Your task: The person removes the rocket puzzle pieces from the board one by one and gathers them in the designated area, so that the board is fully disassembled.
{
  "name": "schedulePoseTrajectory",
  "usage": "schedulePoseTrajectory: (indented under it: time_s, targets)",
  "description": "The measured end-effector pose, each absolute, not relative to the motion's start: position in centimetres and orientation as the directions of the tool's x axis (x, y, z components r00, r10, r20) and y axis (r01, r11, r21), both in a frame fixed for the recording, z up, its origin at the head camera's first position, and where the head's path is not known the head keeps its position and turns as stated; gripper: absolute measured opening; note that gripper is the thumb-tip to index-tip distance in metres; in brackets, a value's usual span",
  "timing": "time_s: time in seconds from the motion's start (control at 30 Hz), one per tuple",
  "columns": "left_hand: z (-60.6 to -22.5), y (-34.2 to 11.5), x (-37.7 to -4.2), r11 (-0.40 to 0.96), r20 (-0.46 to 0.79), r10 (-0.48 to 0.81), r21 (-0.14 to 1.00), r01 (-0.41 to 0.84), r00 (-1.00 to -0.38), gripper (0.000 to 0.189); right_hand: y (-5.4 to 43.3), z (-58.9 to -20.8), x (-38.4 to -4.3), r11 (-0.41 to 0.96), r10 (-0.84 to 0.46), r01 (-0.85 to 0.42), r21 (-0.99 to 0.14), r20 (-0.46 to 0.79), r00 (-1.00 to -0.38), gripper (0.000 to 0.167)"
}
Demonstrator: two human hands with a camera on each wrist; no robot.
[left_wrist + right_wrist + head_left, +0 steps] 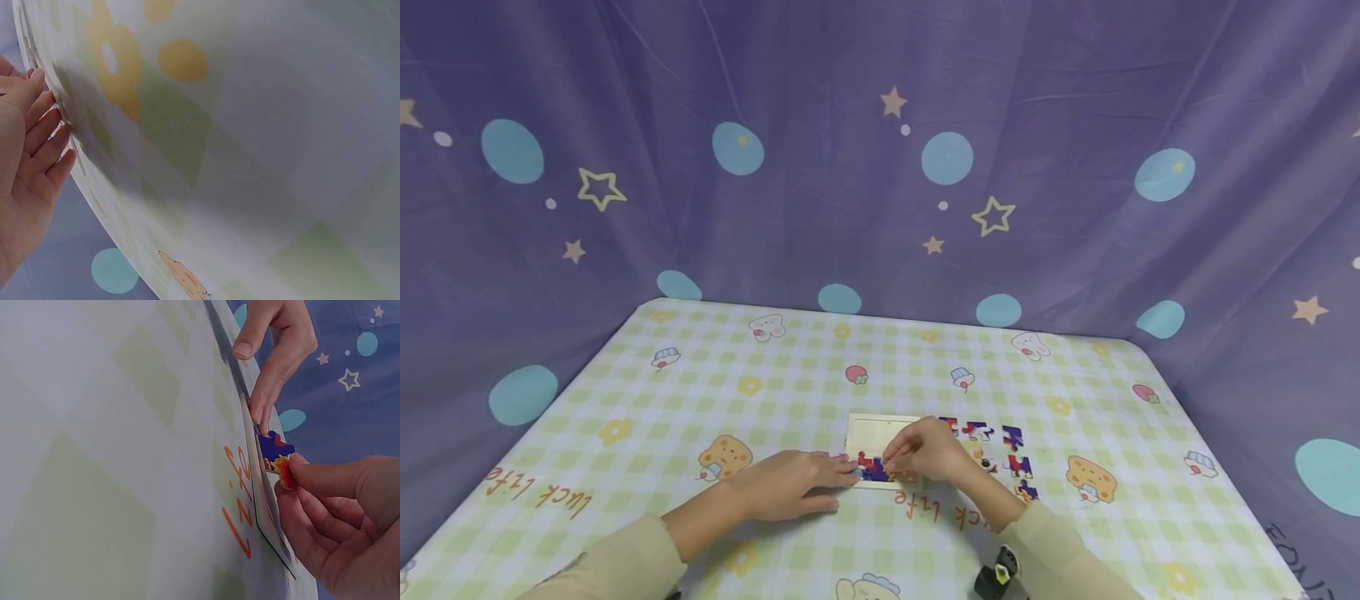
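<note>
A shallow wooden puzzle tray (871, 433) lies on the table, with a few blue and red jigsaw pieces along its near side. Between thumb and fingers, my right hand (931, 450) pinches a puzzle piece (275, 450), blue with red and yellow, tilted up over the tray. My left hand (797, 483) rests at the tray's left edge, fingers extended, tips touching the pieces there. In the right wrist view the left fingers (269, 387) reach down to the tray's rim. The left wrist view shows that hand only at its edge; its contact is hidden.
Several loose puzzle pieces (1012, 437) lie to the right of the tray, partly behind the right hand. A checked tablecloth (790, 375) covers the table. A purple curtain (835, 225) hangs behind. A small black object (996, 575) is at the right wrist.
</note>
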State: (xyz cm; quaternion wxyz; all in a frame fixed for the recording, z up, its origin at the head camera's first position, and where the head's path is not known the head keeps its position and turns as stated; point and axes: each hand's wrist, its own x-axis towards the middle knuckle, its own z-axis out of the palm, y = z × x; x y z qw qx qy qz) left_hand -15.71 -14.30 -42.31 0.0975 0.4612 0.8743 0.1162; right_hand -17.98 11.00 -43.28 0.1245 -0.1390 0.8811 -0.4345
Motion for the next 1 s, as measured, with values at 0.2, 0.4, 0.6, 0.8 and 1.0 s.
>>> schedulePoseTrajectory:
  time_s: [0.2,0.4,0.6,0.8,1.0]
  targets:
    - [-42.4,-14.3,-15.7,0.541,-0.047,0.832,0.29,0.789,-0.553,0.041,11.9,-43.0,-17.8,0.581,-0.332,-0.119,-0.805,-0.101,-0.938,0.007]
    - [-42.2,-14.2,-15.7,0.543,-0.048,0.831,0.282,0.791,-0.554,0.041,13.3,-43.0,-17.7,0.581,-0.303,-0.081,-0.81,-0.123,-0.945,0.008]
    - [-42.2,-14.2,-15.6,0.547,-0.053,0.829,0.281,0.788,-0.557,0.041,15.3,-43.1,-17.4,0.564,-0.301,-0.07,-0.823,-0.125,-0.945,0.012]
    - [-42.1,-14.2,-15.5,0.538,-0.034,0.833,0.28,0.795,-0.552,0.041,17.4,-43.1,-16.7,0.57,-0.284,-0.06,-0.819,-0.129,-0.95,0.012]
    - [-42.1,-14.2,-15.4,0.541,-0.028,0.83,0.281,0.793,-0.556,0.04,19.3,-42.9,-15.7,0.556,-0.29,-0.061,-0.829,-0.125,-0.949,0.015]
